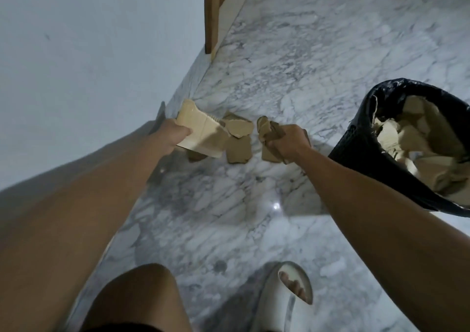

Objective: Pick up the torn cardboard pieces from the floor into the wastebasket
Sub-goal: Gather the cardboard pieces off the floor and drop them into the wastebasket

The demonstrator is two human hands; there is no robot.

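My left hand [175, 134] grips a large pale cardboard piece [201, 133] held just above the marble floor near the wall. My right hand [288, 141] is closed on a bunch of crumpled brown cardboard scraps [267, 128]. Between and under the hands, a few torn brown pieces [239, 146] lie on the floor. The wastebasket [356, 148], lined with a black bag, stands to the right of my right hand and holds several cardboard pieces [417, 138].
A white wall [76, 64] runs along the left. A wooden door frame [211, 13] stands at the top. My knee [137, 296] and a white slipper [290, 296] are at the bottom. Grey-veined marble floor [305, 51] extends ahead.
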